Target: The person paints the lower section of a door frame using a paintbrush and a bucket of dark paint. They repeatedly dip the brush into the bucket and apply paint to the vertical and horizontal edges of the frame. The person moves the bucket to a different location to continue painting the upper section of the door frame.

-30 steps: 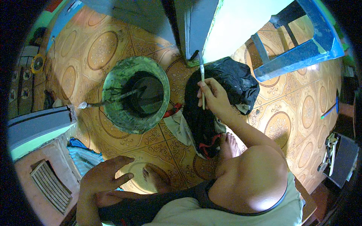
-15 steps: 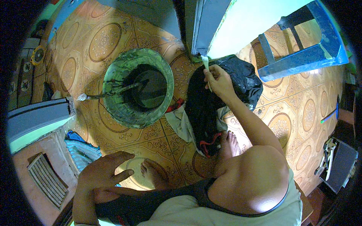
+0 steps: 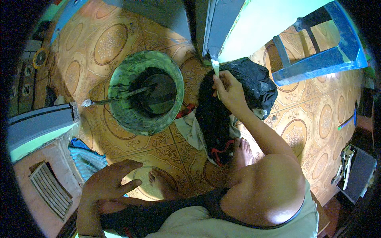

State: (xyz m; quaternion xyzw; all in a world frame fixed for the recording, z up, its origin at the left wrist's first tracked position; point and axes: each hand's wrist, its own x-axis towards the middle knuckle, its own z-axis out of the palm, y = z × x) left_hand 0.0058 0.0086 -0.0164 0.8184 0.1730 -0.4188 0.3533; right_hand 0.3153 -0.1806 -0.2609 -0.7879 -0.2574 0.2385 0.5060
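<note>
Gripping the slim, pale paintbrush (image 3: 216,70) in my right hand (image 3: 230,90), I had its whitish bristles at the foot of the grey post (image 3: 222,29), low down beside the bright, pale-green panel (image 3: 260,25). My thumb and fingers there were clamped on the brush, close behind its head. The bristles looked to be touching the post, though that low corner was too shadowed for me to swear to it. By my reckoning, the step in hand was brushing the bottom of that post, and the next move called for a light, steady wrist that kept the tip along the grey edge and off the panel. My left hand (image 3: 109,180) held nothing, its fingers apart and thumb spread, over by my left leg and near the blue cloth (image 3: 87,158). A dark, crumpled bundle (image 3: 256,89) lay on the patterned tile floor (image 3: 293,133), just beyond my right foot (image 3: 241,152). Left of it stood the smeared green bucket (image 3: 119,77), with a long-handled tool (image 3: 119,97) laid across its rim and a whitish end poking out. A blue frame (image 3: 317,69) stood past the bundle, to the right.
</note>
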